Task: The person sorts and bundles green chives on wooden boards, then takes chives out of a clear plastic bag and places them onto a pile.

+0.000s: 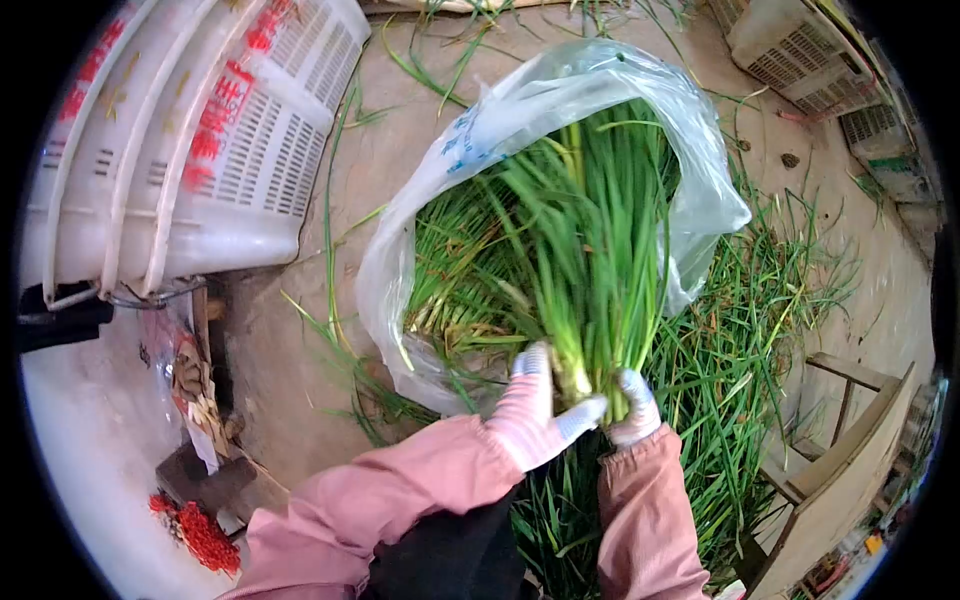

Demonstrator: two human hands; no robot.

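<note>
On a concrete floor [265, 355] strewn with leaf scraps, a stack of nested white crates [270, 150] stands at upper left, and a wooden frame [845, 485] at lower right. A broad spread of loose leaves [740, 400] covers the ground from the bag's right side down to the worker's front; judged from this, a good share is ungathered. The clear plastic bag [385, 290], its mouth wide, already contains laid stems [465, 270], mainly in its left half; it is assessed as partly filled. The green bunch [600, 240] is at the bag, leaf tips within its mouth, pale butts toward the worker; it remains in hand, so its placing is judged unfinished. The gloved left hand [535, 410] pinches the butts, one digit upright beside them and another across toward the right; the gloved right hand [637, 410] grips the opposite side, thumb against the stems, other fingers hidden. Edges: the bag's rim is loose and creased, folding inward at right beside the leaves. Room: a strip of floor separates bag from crates at left; the right flank is crowded by loose leaves, with the frame beyond. A small tangle of red ties [208, 535] lies at lower left, well apart.
</note>
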